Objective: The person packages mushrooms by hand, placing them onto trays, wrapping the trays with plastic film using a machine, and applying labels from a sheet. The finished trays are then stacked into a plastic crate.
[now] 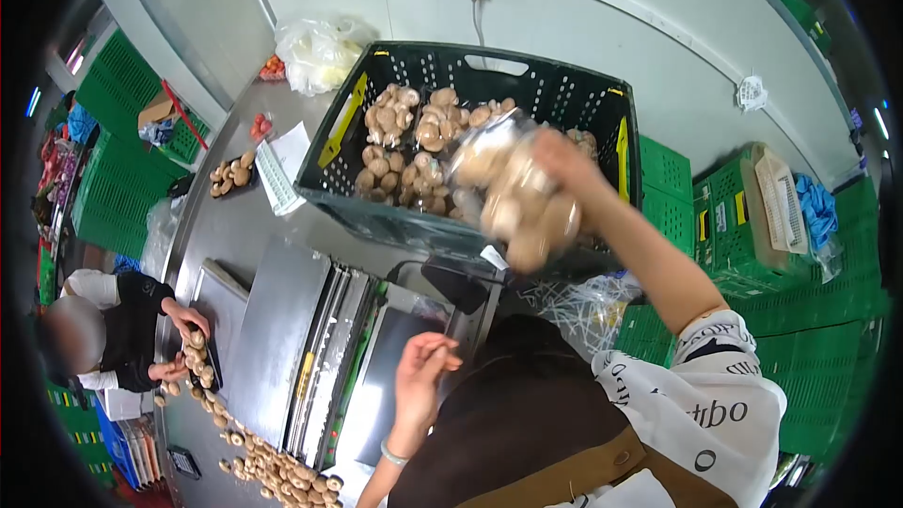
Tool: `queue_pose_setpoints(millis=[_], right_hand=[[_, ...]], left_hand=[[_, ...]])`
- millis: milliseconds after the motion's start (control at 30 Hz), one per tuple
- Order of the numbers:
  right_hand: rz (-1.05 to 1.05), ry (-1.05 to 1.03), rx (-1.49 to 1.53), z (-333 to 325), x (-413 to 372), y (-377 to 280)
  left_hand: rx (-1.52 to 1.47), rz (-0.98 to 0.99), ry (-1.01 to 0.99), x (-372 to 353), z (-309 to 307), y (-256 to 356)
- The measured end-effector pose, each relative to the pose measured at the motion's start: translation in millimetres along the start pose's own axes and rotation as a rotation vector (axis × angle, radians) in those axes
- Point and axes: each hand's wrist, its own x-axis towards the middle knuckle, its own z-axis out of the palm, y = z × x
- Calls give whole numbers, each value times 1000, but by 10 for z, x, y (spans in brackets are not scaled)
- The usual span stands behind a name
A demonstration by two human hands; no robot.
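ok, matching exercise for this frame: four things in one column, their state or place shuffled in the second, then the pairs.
Things
1. right hand
2. left hand
3. black crate
4. co-worker's hands

States or places
A. empty, fingers loosely curled
B. on the table, wrapped packs inside
C. on loose mushrooms at the table's left edge
D. raised, holding a wrapped mushroom pack

Pairs: 1-D, 2-A, 3-B, 4-C
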Motion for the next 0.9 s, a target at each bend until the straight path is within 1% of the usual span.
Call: queue_pose_setpoints(millis=[33, 67, 100, 133, 167, 233, 267, 300, 333, 367, 400, 433, 467, 500, 533, 567, 600, 633, 667, 733, 767, 800, 867, 900], right_hand=[[-77, 119, 52, -445, 467, 105], [-129, 306, 34, -633, 625, 28], [-166, 407, -21, -923, 911, 130], [-159, 482, -133, -1197, 1159, 244], [-167, 571, -225, -1279, 1274, 284], [-109, 600, -193, -1635, 1690, 535], [-68, 607, -178, -1693, 1826, 668], [-49, 625, -155, -1586, 1840, 658], [-43, 533, -197, -1680, 1988, 790], [24, 522, -265, -1698, 2096, 886], [-6, 557, -1001, -2010, 2361, 1087], [33, 483, -1355, -1899, 2254, 920], [7, 538, -1464, -1758, 2087, 761], [38, 636, -1322, -1684, 2033, 624], [-95, 594, -1507, -1704, 2051, 576], [-370, 672, -1194, -1874, 2170, 725], [-339, 537, -1245, -1813, 2153, 694], [-277, 241, -1095, -1757, 2153, 786], [-368, 107, -1213, -1743, 2175, 984], [-99, -80, -898, -1858, 2215, 831], [46, -135, -753, -1933, 2238, 757], [-94, -40, -1042, -1762, 2255, 631], [-283, 289, -1657, -1368, 2291, 357], [-485, 253, -1448, -1246, 2407, 259]], left_hand=[[-33, 23, 51, 53, -65, 45], [-67, 49, 102, 106, -131, 83], [-73, 68, 153, 154, -192, 121], [-80, 85, 204, 197, -250, 151], [-87, 111, 224, 236, -297, 182], [-86, 114, 234, 286, -343, 254], [-84, 111, 247, 293, -355, 278], [-73, 96, 234, 289, -367, 282], [-67, 90, 229, 290, -376, 281], [-67, 101, 237, 303, -386, 283], [-77, 79, 234, 294, -387, 285], [-91, 63, 228, 289, -420, 245], [-112, 54, 229, 288, -464, 202], [-106, 45, 234, 250, -499, 197], [-107, 34, 238, 199, -538, 189], [-119, 44, 238, 150, -602, 170], [-108, 90, 247, 108, -702, 116], [-113, 105, 289, 58, -787, 105], [-113, 116, 323, 10, -871, 110], [-136, 141, 380, -64, -1064, 116], [-147, 162, 423, -137, -1183, 142], [-153, 219, 449, -236, -1266, 219], [-171, 354, 481, -402, -1547, 292], [-163, 403, 583, -520, -1678, 339]])
